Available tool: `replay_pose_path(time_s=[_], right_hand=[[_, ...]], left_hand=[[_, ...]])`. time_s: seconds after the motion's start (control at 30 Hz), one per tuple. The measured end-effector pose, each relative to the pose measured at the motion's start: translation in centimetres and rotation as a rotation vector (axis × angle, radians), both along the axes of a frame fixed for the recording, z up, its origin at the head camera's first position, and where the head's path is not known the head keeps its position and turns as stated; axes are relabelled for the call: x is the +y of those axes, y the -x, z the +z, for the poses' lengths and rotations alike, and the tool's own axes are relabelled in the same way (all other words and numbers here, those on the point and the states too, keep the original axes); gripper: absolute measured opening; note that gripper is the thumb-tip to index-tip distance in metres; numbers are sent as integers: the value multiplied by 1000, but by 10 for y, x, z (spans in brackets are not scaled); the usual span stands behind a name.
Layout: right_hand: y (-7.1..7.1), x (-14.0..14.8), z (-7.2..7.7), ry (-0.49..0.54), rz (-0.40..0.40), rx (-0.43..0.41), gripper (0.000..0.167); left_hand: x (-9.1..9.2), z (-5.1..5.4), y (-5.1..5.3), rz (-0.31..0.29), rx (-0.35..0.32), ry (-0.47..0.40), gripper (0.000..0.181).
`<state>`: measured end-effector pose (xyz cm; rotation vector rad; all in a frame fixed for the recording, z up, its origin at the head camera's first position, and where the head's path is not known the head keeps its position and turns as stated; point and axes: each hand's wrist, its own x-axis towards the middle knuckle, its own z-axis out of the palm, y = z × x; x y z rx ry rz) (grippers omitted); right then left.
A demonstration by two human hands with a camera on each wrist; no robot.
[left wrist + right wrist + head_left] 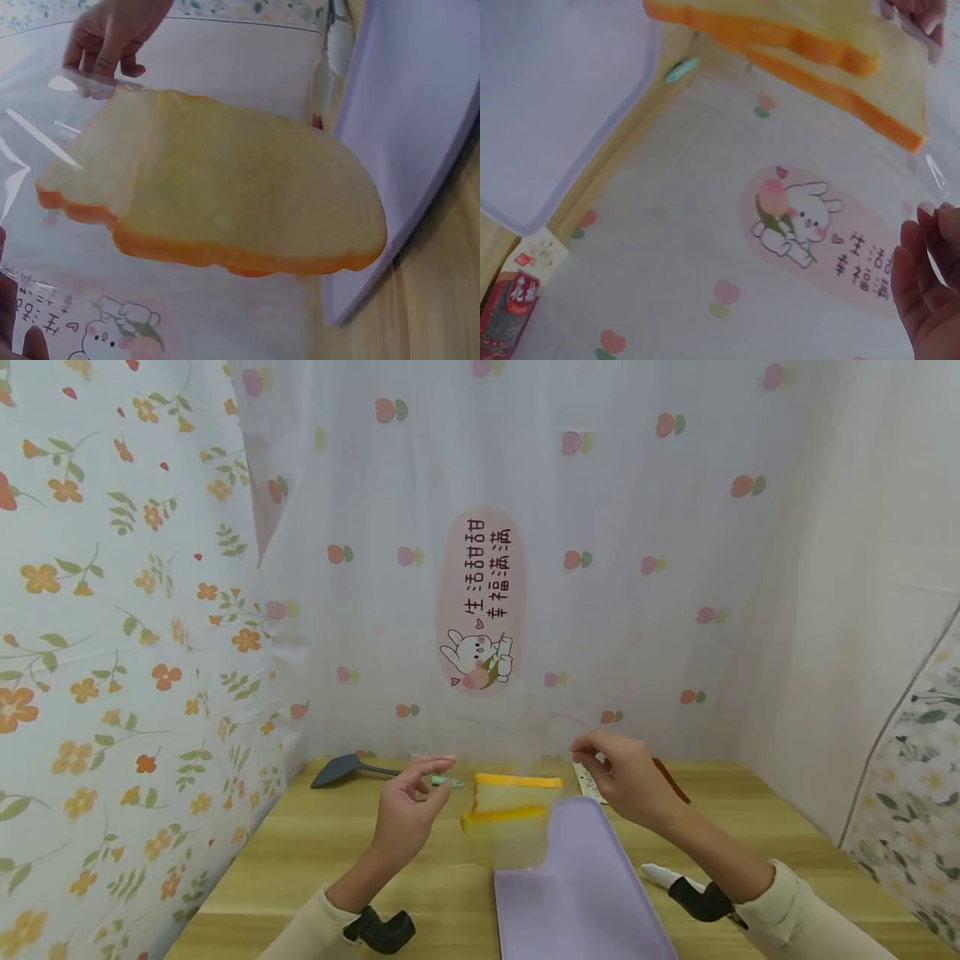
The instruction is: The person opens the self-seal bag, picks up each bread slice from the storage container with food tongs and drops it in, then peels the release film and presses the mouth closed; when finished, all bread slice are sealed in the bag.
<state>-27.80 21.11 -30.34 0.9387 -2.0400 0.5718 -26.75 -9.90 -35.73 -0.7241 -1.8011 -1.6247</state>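
Two bread slices point(513, 814) with orange-brown crusts hang in a clear plastic bag between my hands, above the lilac tray point(592, 893). In the left wrist view the bread point(247, 184) overlaps in layers under shiny film point(45, 139). My right hand point(622, 777) pinches one edge of the bag with thumb and fingertips. On the other side my left hand point(408, 810) has its fingers bent at the bag; in the right wrist view its fingertips point(922, 15) grip the film. The bag itself is barely visible in the head view.
A dark spatula point(341, 770) lies at the back left, near a green-handled item point(447, 782). Behind my right hand are a pale card point(588, 782) and a red packet point(510, 311). A white utensil point(660, 875) lies right of the tray. Patterned curtains surround the wooden table point(300, 852).
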Motion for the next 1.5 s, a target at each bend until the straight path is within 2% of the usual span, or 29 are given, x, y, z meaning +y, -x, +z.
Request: replay_pose_path(time_s=[0.07,0.13,0.27,0.43,0.57,0.67,0.8,0.87,1.0,1.13,1.2,1.3,1.5], right_hand=[[1,1,-1,-21,-20,12,26],[1,3,-2,-30,-27,19,25],[2,7,2,-34,5,64,26],[8,8,8,14,69,121,33],[11,9,6,56,90,93,34],[11,10,2,75,98,71,35],[11,11,-2,149,126,14,34],[11,12,-4,198,149,-26,33],[9,12,-4,268,206,-151,31],[6,14,-3,326,228,-306,26],[5,15,-3,338,225,-354,24],[5,16,-5,339,227,-397,21],[5,18,-11,309,194,-407,11]], left_hand=[[0,-1,2,9,-28,-13,22],[-1,0,3,23,-34,-60,20],[0,4,4,36,-40,-178,15],[8,3,7,13,-88,-184,10],[11,4,9,-2,-105,-219,6],[11,7,9,-8,-125,-268,11],[7,11,9,-37,-193,-258,24],[5,12,8,-57,-205,-232,28],[1,12,8,-88,-158,-174,25],[-1,11,9,-130,-113,-162,14],[-1,10,9,-142,-110,-162,13],[-2,7,10,-145,-120,-151,12],[-5,2,8,-133,-128,-105,14]])
